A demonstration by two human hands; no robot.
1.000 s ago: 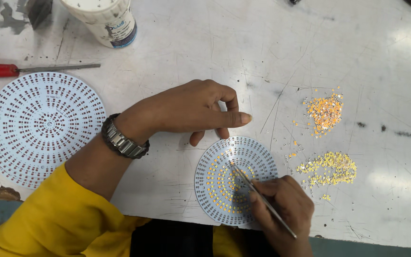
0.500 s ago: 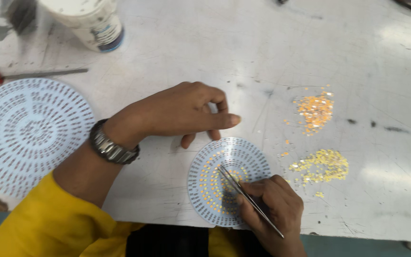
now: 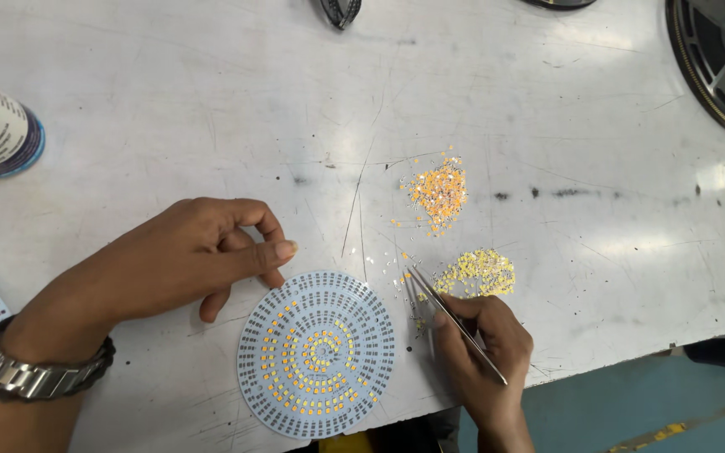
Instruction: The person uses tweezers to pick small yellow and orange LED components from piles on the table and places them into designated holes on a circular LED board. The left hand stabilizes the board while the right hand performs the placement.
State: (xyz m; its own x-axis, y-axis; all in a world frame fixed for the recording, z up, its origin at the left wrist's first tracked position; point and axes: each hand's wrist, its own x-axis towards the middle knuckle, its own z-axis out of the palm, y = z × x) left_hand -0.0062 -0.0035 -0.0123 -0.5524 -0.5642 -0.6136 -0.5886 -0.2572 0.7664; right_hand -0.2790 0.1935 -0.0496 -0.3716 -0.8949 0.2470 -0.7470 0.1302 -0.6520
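Tweezers point(image 3: 455, 323) have left the round board point(image 3: 316, 352) for the loose yellow chips point(image 3: 480, 273); our right hand point(image 3: 484, 352) grips them, tips nearly together. Our left hand point(image 3: 186, 256), fingers loose on nothing, rests beside the board

The scene was lit brightly from above. White glare was seen on the right part of the table point(image 3: 631, 243), where the light was bounced back. Small soft shadows were cast under the left hand point(image 3: 186, 260) and the right hand point(image 3: 480, 352). Most of the picture was kept sharp. Things at the edges were bent a little.
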